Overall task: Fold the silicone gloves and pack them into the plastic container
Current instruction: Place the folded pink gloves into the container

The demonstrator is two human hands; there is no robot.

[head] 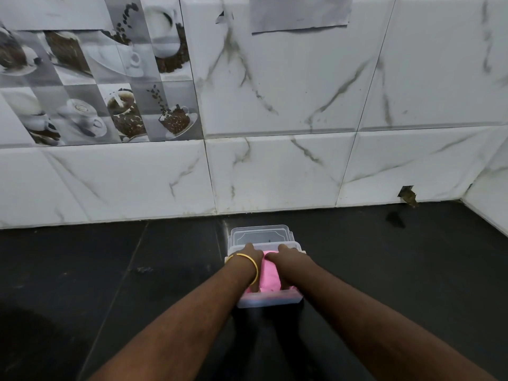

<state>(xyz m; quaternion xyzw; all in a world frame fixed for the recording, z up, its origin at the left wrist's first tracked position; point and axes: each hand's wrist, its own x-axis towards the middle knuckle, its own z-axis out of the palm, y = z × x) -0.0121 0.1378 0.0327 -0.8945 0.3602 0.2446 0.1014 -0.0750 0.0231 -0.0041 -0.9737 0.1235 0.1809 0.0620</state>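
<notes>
Head view: pink silicone gloves (270, 273) are seen folded inside clear plastic container (268, 301) on black countertop (110, 270). Left hand (248, 257) and right hand (286, 257) are pressed flat on gloves, fingers spread, nothing gripped. Clear lid (261, 235) is lying just behind container. Gold bangle (251, 264) is worn on left wrist.
</notes>
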